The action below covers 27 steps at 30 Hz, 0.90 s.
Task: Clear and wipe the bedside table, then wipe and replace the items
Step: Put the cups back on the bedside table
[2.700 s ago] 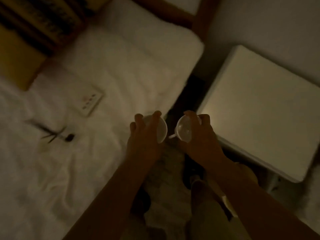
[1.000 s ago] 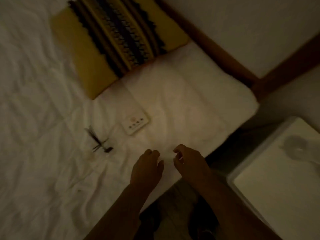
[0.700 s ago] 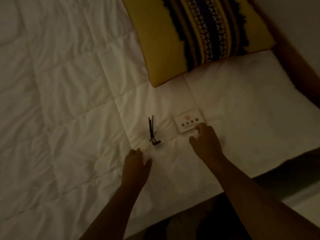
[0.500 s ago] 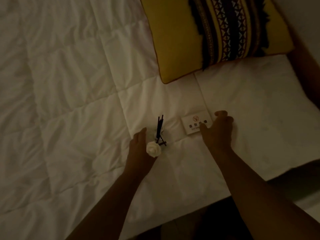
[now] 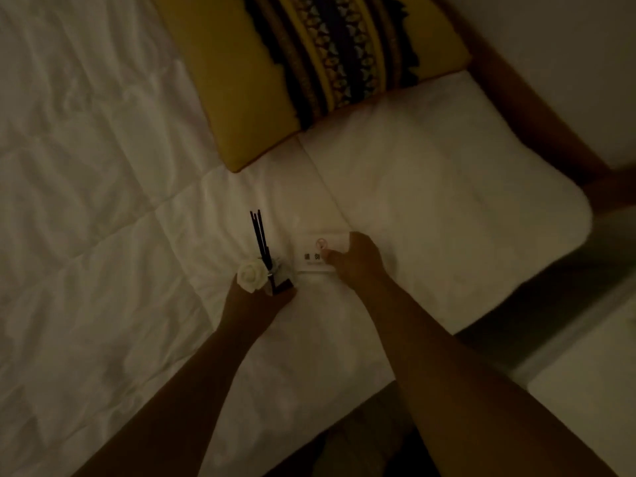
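Observation:
On the white bed my left hand grips a small reed diffuser with dark sticks and a white rose at its neck, held upright just above the duvet. Right beside it my right hand closes on the right end of a small white no-smoking sign card lying on the bedding. A corner of the white bedside table shows at the lower right edge, apart from both hands.
A yellow cushion with a dark patterned stripe lies at the head of the bed, above a white pillow. A wooden headboard runs along the wall. A dark gap separates bed and table.
The view swung from the table to the bed. Both hands let go of two white cups earlier; now my left hand has taken the diffuser and my right hand has closed on the sign card.

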Tool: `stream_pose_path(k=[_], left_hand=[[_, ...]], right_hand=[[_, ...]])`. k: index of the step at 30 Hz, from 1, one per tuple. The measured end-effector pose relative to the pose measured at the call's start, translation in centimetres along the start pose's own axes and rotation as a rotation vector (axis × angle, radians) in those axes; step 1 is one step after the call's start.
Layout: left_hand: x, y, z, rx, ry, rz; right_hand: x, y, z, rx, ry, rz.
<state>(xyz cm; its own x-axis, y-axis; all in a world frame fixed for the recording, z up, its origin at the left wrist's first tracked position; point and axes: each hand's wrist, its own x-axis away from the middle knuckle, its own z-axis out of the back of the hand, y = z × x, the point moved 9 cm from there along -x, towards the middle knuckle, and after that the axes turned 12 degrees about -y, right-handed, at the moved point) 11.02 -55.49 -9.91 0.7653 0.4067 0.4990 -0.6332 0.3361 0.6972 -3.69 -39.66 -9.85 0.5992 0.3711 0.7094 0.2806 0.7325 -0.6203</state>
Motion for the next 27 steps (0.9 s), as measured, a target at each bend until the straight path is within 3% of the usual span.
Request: stream_pose_path(k=[4, 8, 14, 17, 23, 27], left_hand=[[1.6, 5.8, -7.3, 0.003, -0.278, -0.088], [4.7, 12.0, -17.2, -0.147, -0.386, -0.045], [10.9, 21.9, -34.5, -0.216, -0.665, -0.201], [13.7, 24.8, -42.5, -0.209, -0.805, -0.171], [19.1, 28.9, -55.6, -0.539, -0.902, -0.216], [20.0, 31.2, -61.5, -0.49, -0.892, -0.134]], right_hand=[[5.4, 6.2, 5.8, -0.244, 0.09, 0.014], [12.4, 16.0, 13.6, -0.539, 0.172, 0.01], [24.5, 33.8, 25.6, -0.549, 0.441, -0.112], [29.7, 42.6, 28.6, -0.647, 0.54, -0.2], [36.8, 55.0, 33.9, -0.704, 0.728, -0.282], [39.0, 59.4, 36.7, -0.696, 0.902, -0.278]])
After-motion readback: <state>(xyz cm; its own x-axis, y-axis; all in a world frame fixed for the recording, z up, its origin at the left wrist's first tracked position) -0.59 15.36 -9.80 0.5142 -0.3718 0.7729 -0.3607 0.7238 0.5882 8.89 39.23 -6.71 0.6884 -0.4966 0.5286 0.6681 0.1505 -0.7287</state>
